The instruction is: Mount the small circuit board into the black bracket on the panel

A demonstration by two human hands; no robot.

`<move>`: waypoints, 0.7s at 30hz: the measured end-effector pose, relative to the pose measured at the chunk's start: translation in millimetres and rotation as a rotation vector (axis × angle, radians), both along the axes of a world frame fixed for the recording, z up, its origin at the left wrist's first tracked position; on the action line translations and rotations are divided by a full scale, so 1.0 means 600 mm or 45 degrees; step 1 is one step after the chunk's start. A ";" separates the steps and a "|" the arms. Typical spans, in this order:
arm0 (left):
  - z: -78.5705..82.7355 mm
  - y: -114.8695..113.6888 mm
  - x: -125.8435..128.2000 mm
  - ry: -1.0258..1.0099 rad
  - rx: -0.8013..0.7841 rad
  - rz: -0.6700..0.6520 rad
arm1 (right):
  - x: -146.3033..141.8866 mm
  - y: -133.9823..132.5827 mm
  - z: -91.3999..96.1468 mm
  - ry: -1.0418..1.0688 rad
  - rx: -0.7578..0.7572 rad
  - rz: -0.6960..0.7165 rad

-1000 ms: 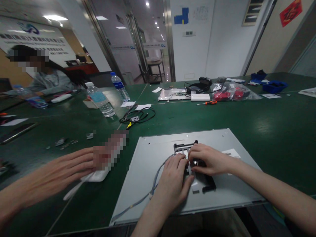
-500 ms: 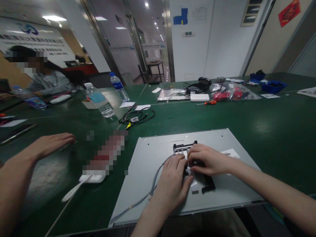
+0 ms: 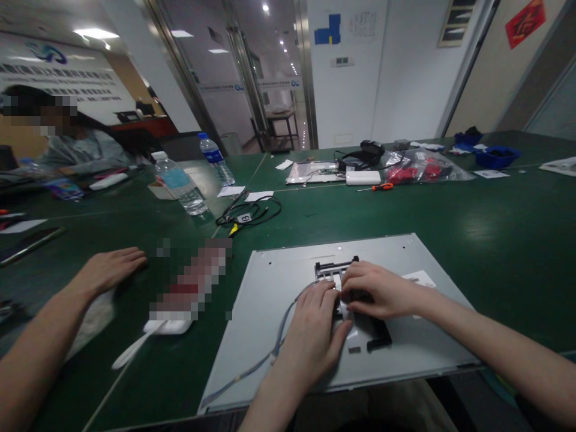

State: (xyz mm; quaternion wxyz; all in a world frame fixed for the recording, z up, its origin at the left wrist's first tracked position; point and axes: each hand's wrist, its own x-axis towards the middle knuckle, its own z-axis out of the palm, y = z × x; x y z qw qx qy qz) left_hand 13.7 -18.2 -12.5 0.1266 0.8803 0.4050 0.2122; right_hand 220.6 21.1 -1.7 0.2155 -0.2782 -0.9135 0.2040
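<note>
A flat pale panel (image 3: 265,312) lies in front of me, its near edge over the table edge. On its middle sits a black and metal bracket (image 3: 380,339), partly covered by both hands. My left hand (image 3: 315,327) rests against the bracket's left side, thumb spread from the other fingers; its fingertips are partly hidden. From the right, my right hand (image 3: 375,291) reaches over the bracket with curled fingers and thumb drawn in. What they pinch is hidden. A grey cable (image 3: 283,321) runs from the bracket beside my left hand toward the panel's near left corner.
Another person's arm (image 3: 85,282) rests on the table at left. Near it lies a blurred-out item with a white strap (image 3: 130,354). Farther back are water bottles (image 3: 180,183), a black cable (image 3: 256,213), a screwdriver (image 3: 382,187), a plastic bag (image 3: 427,168) and a blue tray (image 3: 497,157).
My hands stay almost in the same place on the bracket. The other person's hand at left has shifted slightly right, and the view has moved a little.
</note>
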 end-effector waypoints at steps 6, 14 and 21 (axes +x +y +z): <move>0.005 0.000 -0.001 0.001 0.028 -0.014 | 0.001 -0.001 0.000 -0.021 0.015 -0.014; 0.036 0.008 0.002 0.087 0.015 -0.077 | 0.000 -0.003 -0.003 -0.032 0.018 -0.015; 0.029 0.012 0.008 0.051 0.052 -0.070 | 0.001 -0.001 -0.004 -0.021 -0.008 -0.016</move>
